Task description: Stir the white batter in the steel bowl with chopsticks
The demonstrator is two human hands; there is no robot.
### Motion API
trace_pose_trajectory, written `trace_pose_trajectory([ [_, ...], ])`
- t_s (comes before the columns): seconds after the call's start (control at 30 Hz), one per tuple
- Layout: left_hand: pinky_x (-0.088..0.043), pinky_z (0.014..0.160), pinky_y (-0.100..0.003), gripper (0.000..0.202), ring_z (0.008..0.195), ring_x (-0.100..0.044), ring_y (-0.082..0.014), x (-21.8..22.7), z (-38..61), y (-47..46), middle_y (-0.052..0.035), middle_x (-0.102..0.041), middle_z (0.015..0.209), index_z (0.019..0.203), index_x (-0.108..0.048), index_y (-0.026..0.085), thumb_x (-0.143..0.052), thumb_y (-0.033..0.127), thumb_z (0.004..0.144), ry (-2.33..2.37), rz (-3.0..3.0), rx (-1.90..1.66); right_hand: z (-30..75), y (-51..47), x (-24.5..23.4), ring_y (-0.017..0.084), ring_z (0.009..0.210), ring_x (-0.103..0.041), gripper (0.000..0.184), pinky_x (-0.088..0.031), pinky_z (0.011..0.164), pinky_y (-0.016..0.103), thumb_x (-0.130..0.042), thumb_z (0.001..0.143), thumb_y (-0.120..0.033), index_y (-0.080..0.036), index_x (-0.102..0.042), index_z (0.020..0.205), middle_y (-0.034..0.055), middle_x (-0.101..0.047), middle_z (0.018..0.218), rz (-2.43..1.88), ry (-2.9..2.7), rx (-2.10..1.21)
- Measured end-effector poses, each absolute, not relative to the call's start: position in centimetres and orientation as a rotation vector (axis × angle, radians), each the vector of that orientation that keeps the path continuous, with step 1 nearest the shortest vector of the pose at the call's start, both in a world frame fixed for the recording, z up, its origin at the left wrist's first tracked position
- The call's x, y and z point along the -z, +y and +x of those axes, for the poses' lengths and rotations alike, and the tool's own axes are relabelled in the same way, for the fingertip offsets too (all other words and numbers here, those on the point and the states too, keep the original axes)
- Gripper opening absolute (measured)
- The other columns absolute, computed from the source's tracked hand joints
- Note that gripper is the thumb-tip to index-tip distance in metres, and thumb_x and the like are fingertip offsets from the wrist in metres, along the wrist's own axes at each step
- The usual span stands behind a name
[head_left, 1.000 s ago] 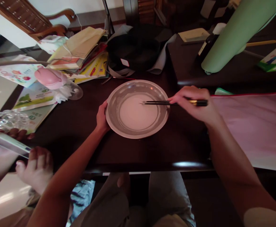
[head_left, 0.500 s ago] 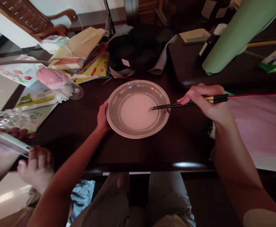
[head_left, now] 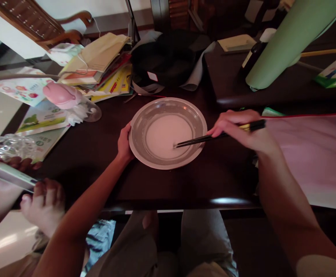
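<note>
From the head view, the only one here, I see a person seated at the near edge of a dark, glossy table [head_left: 185, 188], with a wide metal bowl [head_left: 137, 142] set down between that edge and the clutter at the far side. A pale, milky liquid [head_left: 168, 130] covers the bowl's bottom. The person's left hand [head_left: 124, 144] lies against the bowl's left side at the rim; some of its fingers are hidden, so I can't tell how firmly its grip is closed. The right hand [head_left: 237, 129] has its grip pinching a pair of black chopsticks [head_left: 197, 141] with gold bands; they slant over the right rim, their tips at the liquid. Beyond the bowl, towards the far edge, sits a black, rounded item [head_left: 162, 59] with a white label, and beside it a stack of books and papers [head_left: 95, 55]. Nearer the table's left edge lies a pink-topped clear container [head_left: 61, 95]. A pink cloth [head_left: 309, 154] spreads along the right, and past it a green roll [head_left: 289, 46] leans in front of a dark bottle [head_left: 253, 55]. By the near left corner, another person's hand [head_left: 45, 207] touches a flat device [head_left: 10, 175].
</note>
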State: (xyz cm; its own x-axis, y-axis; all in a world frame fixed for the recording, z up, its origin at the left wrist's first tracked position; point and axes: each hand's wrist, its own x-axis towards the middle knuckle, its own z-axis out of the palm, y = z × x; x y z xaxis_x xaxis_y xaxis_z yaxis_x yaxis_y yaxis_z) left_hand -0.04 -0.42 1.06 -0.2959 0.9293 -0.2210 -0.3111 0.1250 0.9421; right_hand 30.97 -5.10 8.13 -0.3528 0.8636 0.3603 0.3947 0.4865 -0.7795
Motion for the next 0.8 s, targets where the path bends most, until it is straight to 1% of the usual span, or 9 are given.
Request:
trace_pose_trajectory([
  [0.1, -0.053, 0.069, -0.022, 0.022, 0.076, -0.066, -0.016, -1.2, 0.0, -0.4, 0.0004, -0.069, 0.07, 0.072, -0.067, 0.021, -0.053, 0.029, 0.085, 1.283, 0.68, -1.417, 29.6, -4.8, -7.5, 0.018, 0.079, -0.066, 0.014, -0.049, 0.074, 0.035, -0.06, 0.089, -0.029, -0.025, -0.072, 0.084, 0.0007, -0.075, 0.079, -0.911, -2.094, -0.718],
  [0.17, -0.053, 0.069, -0.022, 0.022, 0.077, -0.067, -0.0165, -1.2, 0.0, -0.4, 0.0002, -0.069, 0.07, 0.072, -0.068, 0.022, -0.052, 0.028, 0.085, 1.285, 0.673, -1.413, 29.7, -4.6, -7.4, 0.019, 0.077, -0.065, 0.013, -0.048, 0.074, 0.036, -0.062, 0.088, -0.029, -0.024, -0.072, 0.084, 0.0012, -0.074, 0.078, -0.953, -2.058, -0.592],
  [0.27, -0.054, 0.07, -0.024, 0.021, 0.08, -0.068, -0.018, -1.2, 0.0, -0.4, -0.0006, -0.07, 0.073, 0.074, -0.068, 0.022, -0.052, 0.029, 0.085, 1.283, 0.667, -1.415, 31.2, -4.8, -8.0, 0.02, 0.072, -0.064, 0.024, -0.046, 0.072, 0.038, -0.058, 0.091, -0.03, -0.025, -0.071, 0.072, 0.0016, -0.072, 0.072, -1.099, -1.888, -0.536],
  [0.37, -0.054, 0.07, -0.025, 0.021, 0.078, -0.068, -0.0181, -1.1, 0.0, -0.4, -0.001, -0.07, 0.075, 0.074, -0.068, 0.021, -0.052, 0.029, 0.085, 1.271, 0.656, -1.413, 31.6, -5.1, -8.5, 0.019, 0.069, -0.065, 0.03, -0.047, 0.071, 0.038, -0.055, 0.093, -0.029, -0.026, -0.07, 0.068, 0.001, -0.072, 0.071, -1.088, -1.861, -0.709],
  [0.47, -0.053, 0.071, -0.024, 0.023, 0.075, -0.066, -0.016, -1.3, 0.0, -0.4, -0.0006, -0.07, 0.075, 0.073, -0.068, 0.021, -0.05, 0.025, 0.086, 1.264, 0.646, -1.416, 30.3, -4.9, -7.9, 0.018, 0.075, -0.066, 0.02, -0.048, 0.071, 0.035, -0.058, 0.091, -0.027, -0.026, -0.072, 0.076, 0.0007, -0.074, 0.077, -0.941, -2.026, -0.771],
  [0.57, -0.053, 0.07, -0.022, 0.023, 0.074, -0.066, -0.0154, -1.4, 0.0, -0.5, 0.0005, -0.07, 0.071, 0.071, -0.067, 0.022, -0.051, 0.025, 0.086, 1.282, 0.652, -1.424, 29.7, -4.4, -7.4, 0.019, 0.078, -0.065, 0.011, -0.048, 0.077, 0.038, -0.062, 0.088, -0.028, -0.026, -0.073, 0.084, 0.0009, -0.075, 0.082, -0.934, -2.096, -0.602],
  [0.67, -0.053, 0.066, -0.022, 0.023, 0.071, -0.065, -0.0147, -1.4, 0.1, -0.5, 0.0012, -0.069, 0.068, 0.072, -0.067, 0.021, -0.05, 0.026, 0.086, 1.288, 0.621, -1.421, 31.1, -4.6, -7.8, 0.02, 0.071, -0.064, 0.022, -0.047, 0.075, 0.04, -0.059, 0.091, -0.032, -0.026, -0.071, 0.074, 0.0018, -0.072, 0.072, -1.118, -1.918, -0.486],
  [0.73, -0.053, 0.064, -0.022, 0.022, 0.067, -0.064, -0.014, -1.3, 0.1, -0.4, 0.0016, -0.069, 0.067, 0.073, -0.068, 0.02, -0.05, 0.025, 0.086, 1.283, 0.597, -1.42, 31.8, -5.0, -8.4, 0.02, 0.068, -0.064, 0.03, -0.047, 0.073, 0.04, -0.055, 0.093, -0.033, -0.027, -0.07, 0.067, 0.0017, -0.072, 0.07, -1.157, -1.834, -0.57],
  [0.8, -0.053, 0.065, -0.021, 0.02, 0.068, -0.064, -0.0139, -1.2, 0.1, -0.3, 0.0018, -0.069, 0.067, 0.074, -0.068, 0.02, -0.052, 0.025, 0.085, 1.282, 0.598, -1.432, 31.6, -5.2, -8.5, 0.019, 0.07, -0.066, 0.031, -0.049, 0.071, 0.038, -0.054, 0.093, -0.031, -0.026, -0.07, 0.067, 0.0011, -0.073, 0.072, -1.096, -1.869, -0.724],
])
